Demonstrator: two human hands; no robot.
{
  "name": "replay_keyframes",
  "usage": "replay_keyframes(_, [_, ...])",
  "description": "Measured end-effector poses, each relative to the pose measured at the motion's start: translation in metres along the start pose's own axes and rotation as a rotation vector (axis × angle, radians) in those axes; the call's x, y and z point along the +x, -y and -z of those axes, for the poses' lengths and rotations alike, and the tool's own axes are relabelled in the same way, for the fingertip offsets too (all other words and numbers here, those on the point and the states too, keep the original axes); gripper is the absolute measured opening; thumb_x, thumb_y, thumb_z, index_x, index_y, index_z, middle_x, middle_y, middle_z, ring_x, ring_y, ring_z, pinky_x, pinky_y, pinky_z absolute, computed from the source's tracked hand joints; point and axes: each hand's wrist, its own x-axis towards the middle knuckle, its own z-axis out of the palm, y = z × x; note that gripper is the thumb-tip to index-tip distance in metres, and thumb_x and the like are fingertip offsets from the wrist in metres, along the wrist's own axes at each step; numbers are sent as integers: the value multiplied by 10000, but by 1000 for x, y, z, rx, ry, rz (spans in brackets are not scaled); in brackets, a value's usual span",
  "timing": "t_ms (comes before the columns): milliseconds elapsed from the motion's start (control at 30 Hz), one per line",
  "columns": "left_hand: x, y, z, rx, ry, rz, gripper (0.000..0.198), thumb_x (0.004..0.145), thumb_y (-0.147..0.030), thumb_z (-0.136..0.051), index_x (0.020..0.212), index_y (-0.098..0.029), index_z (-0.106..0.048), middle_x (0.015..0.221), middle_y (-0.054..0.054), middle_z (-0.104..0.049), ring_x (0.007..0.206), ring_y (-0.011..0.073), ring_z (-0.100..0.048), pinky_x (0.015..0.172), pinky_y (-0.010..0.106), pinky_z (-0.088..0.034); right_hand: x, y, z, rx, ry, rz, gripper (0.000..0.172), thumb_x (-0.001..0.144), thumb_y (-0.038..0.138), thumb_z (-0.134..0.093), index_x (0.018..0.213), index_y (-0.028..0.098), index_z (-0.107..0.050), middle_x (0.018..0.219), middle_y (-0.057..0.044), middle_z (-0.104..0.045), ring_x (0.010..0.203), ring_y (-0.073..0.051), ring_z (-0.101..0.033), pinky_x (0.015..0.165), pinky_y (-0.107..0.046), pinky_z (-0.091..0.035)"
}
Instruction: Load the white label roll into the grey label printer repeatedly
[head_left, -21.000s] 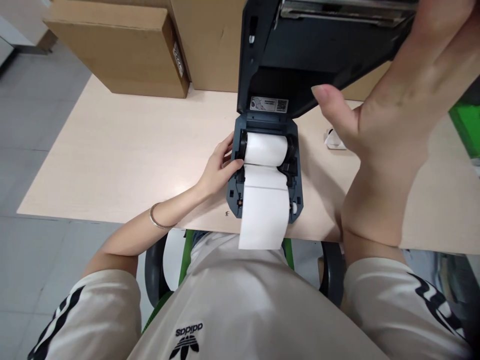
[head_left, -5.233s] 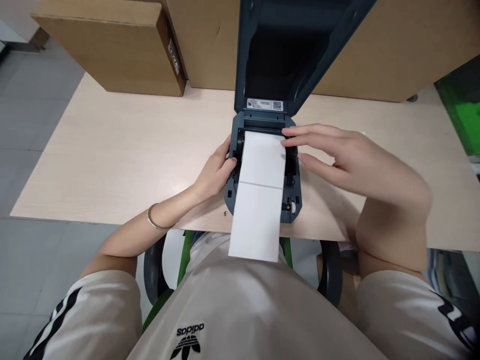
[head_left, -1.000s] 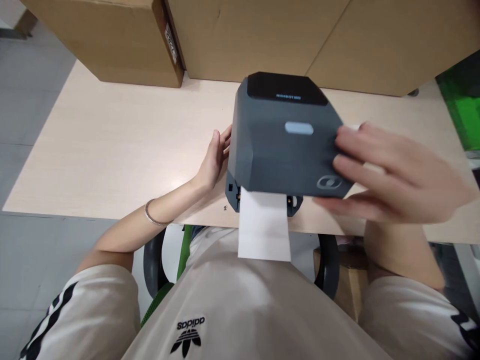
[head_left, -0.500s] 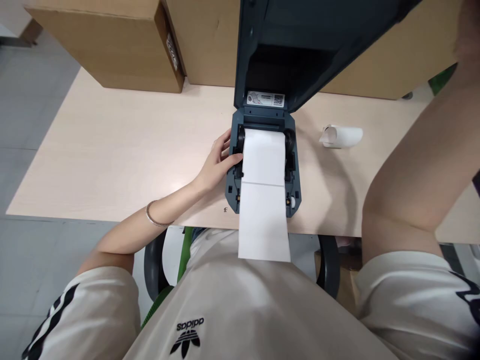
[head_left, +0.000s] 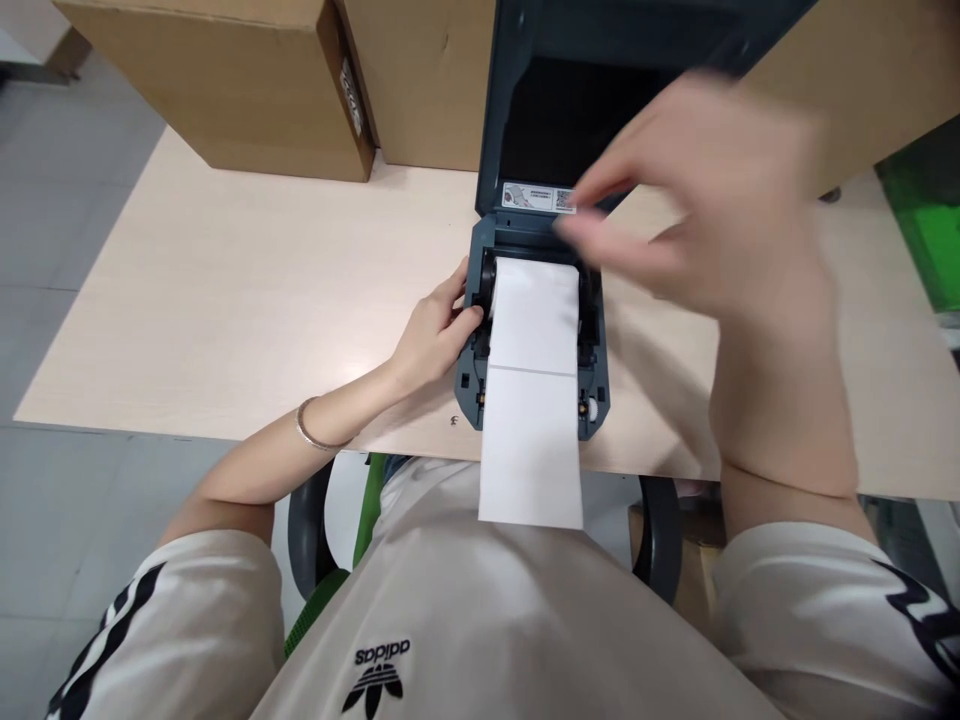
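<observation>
A dark blue label printer (head_left: 471, 250) stands at the table's front edge with its lid (head_left: 499, 90) raised. White label paper (head_left: 531, 440) runs out of it and hangs over the edge toward my shirt. My left hand (head_left: 439, 330) holds the printer's left side, thumb on the inner rim and fingers along the outer wall. Above the printer's back right corner, my right hand (head_left: 705, 200) is blurred by motion. Its thumb and forefinger are apart, and nothing shows between them. It hides part of the lid and the table behind.
Cardboard boxes (head_left: 217, 90) stand along the back of the pale wooden table (head_left: 247, 270). A green object (head_left: 926, 220) shows at the far right. Chair armrests (head_left: 658, 540) flank my body below the table edge.
My right hand has come down from the upper right to above the printer. The curled white paper on the right is now hidden. My left hand keeps its hold.
</observation>
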Motion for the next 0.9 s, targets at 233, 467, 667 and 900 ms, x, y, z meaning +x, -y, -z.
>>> replay_keyframes(233, [1,-3,-1,34,11,24,686,960,-356,-539,1626,-193,-535,1525,63,-729,1322,335,-706,1138,444,-566,34,-10,-47,41,454,-98,823,773,799,-735,1403,271,-687,1405,-101,-701,1200,-345,-689,967,-443,-556])
replay_keyframes(467, [1,-1,-1,48,1,44,724,944,-359,-533,1644,-176,-515,1487,82,-747,1198,303,-738,1061,428,-588,58,-8,-53,-62,601,-134,808,707,830,-784,1261,245,-730,1184,-93,-771,1052,-325,-725,809,-382,-526])
replay_keyframes(667, [0,-5,-1,18,13,34,710,933,-327,-526,1630,-189,-530,1463,84,-757,1193,295,-741,1040,409,-588,55,-5,-39,-42,553,-98,694,756,730,-817,1229,230,-726,1166,-70,-780,1008,-281,-721,827,-365,-539])
replay_keyframes(900, [1,-1,-1,-7,14,2,678,953,-321,-539,1623,-219,-533,1548,77,-711,1300,314,-714,1121,441,-573,65,-8,-13,67,622,-103,476,848,509,-806,1181,170,-783,1116,-25,-814,933,-172,-727,788,-283,-529])
